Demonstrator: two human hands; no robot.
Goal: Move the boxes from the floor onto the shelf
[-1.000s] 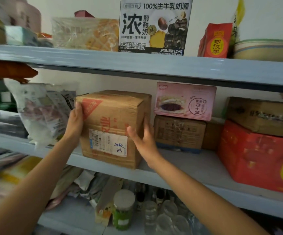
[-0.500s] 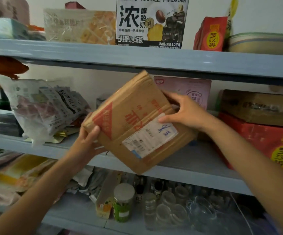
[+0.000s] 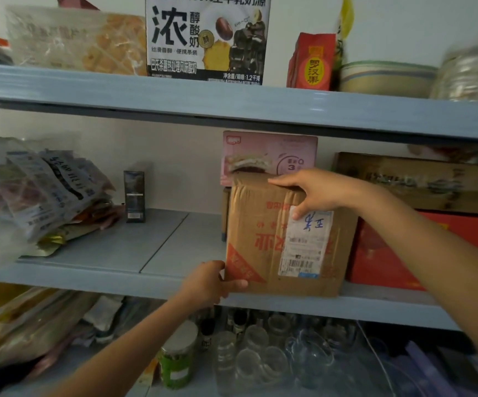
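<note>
A brown cardboard box (image 3: pixel 263 239) with a white shipping label and upside-down red print stands on the middle shelf (image 3: pixel 152 247), right of centre, close to the front edge. My left hand (image 3: pixel 207 282) grips its lower left corner from below and in front. Over its top right edge lies my right hand (image 3: pixel 312 190), thumb down on the label. The box stands in front of a pink box (image 3: pixel 272 153) and hides most of a smaller brown box beneath that one.
A red carton (image 3: pixel 384 253) sits directly right of the box, with a flat brown box (image 3: pixel 421 181) on top. Bags of packets (image 3: pixel 40 193) and a small dark box (image 3: pixel 134 193) lie at the left. The upper shelf carries a milk carton (image 3: pixel 206 38); jars stand below.
The box was lifted from the left part of the shelf, tipped over, and now stands upside down further right, beside the red carton. Both hands shifted their grip with it.
</note>
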